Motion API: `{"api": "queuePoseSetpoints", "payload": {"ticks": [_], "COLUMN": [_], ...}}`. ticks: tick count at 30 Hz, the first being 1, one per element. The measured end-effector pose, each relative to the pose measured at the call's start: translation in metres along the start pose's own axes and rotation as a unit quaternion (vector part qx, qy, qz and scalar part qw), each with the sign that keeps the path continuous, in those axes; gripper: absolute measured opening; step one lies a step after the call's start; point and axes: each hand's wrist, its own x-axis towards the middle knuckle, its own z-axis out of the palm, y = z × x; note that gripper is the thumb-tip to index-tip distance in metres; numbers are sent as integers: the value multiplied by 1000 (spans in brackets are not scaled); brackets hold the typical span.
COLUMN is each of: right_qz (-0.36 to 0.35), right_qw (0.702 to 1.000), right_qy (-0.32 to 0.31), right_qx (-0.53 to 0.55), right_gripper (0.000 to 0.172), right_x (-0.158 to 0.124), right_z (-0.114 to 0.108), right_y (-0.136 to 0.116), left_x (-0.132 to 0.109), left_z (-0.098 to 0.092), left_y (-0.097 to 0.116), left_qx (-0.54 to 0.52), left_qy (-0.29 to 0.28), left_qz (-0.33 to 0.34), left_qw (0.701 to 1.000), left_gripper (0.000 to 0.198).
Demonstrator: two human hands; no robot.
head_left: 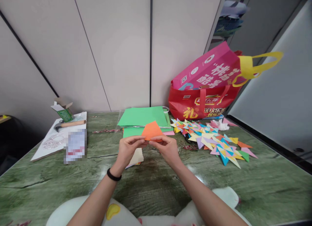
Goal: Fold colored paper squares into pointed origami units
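Observation:
An orange sheet of folded paper (152, 130) is held up above the table, its lower edge pinched between both hands. My left hand (129, 148) grips the lower left part with thumb and fingers; a black band circles that wrist. My right hand (167, 148) pinches the lower right part, its fingertips close to the left ones. Beneath and behind the hands lies a small stack of pale paper (136, 156), partly hidden by my left hand. Farther back, green paper sheets (143, 116) lie in a pile.
Many folded colored paper pieces (214, 140) are heaped at right, before a red bag (187, 101) holding a pink bag (214, 68). At left, a white board (46, 148) carries a hammer (73, 123) and a small open box (65, 114). A wall stands behind the green table (102, 167).

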Motion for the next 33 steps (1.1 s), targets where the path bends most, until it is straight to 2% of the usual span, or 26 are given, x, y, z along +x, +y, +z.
{"api": "queuePoseSetpoints", "payload": {"ticks": [8,15,20,28,33], "right_qz": [36,44,68,41,36], "right_qw": [999,999,996,999,999], "right_qy": [-25,-11,-19,-20,-23], "right_qx": [12,10,52,22,13], "right_gripper": [15,17,23,14,12], "right_x": [1,1,1,2,1], "right_z": [1,1,2,1,0], "right_y": [3,3,4,3,1], "left_x": [0,-1,-1,-1,-1], "left_z": [3,4,5,3,3], "left_y": [0,0,2,0,3], "left_qx": [20,22,19,-9,-13], "left_qy": [53,49,50,7,23], "left_qz": [34,35,35,10,-4], "left_qw": [998,998,998,1000,1000], "left_gripper": [12,11,13,20,29]}}
